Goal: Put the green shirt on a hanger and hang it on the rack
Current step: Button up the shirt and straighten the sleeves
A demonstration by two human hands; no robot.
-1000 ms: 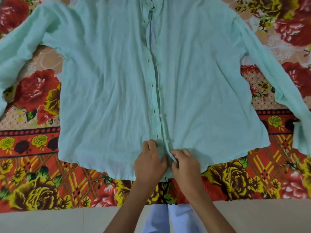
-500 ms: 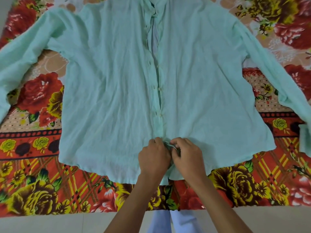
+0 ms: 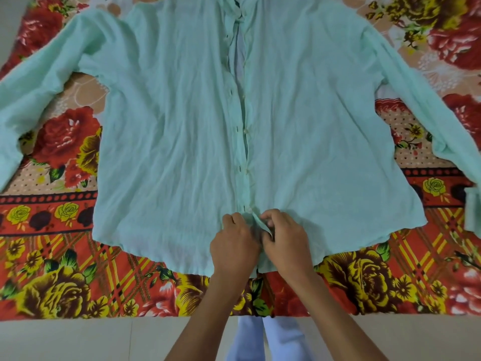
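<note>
So the green shirt (image 3: pixel 182 131) is laid out flat, front side up, on a floral bedsheet (image 3: pixel 65 277), with both sleeves spread wide to either side and the collar pointing away from the person. It's a thin, wrinkly, pale mint fabric with a row of small pale buttons (image 3: pixel 245 130) running down the middle. The placket gapes open a bit up near the collar and lies closer together lower down.

Both hands are right at the bottom of that button strip, near the hem. The left hand (image 3: pixel 234 246) has its fingers curled in, gripping the edge of the left front panel. The right hand (image 3: pixel 283 243) is curled too, pinching the edge of the other panel, and a little fold of fabric sticks up between the two hands. They're almost touching each other. Can't really tell if there's a button between the fingers, it's hidden.

No brand tag or writing that I can read anywhere on the shirt.

The sheet underneath is loud: big red and yellow roses, and an orange plaid band along the near edge. Past that edge there's a plain beige floor (image 3: pixel 78 340), and the person's light blue trousers (image 3: pixel 260 337) show between the forearms.
</note>
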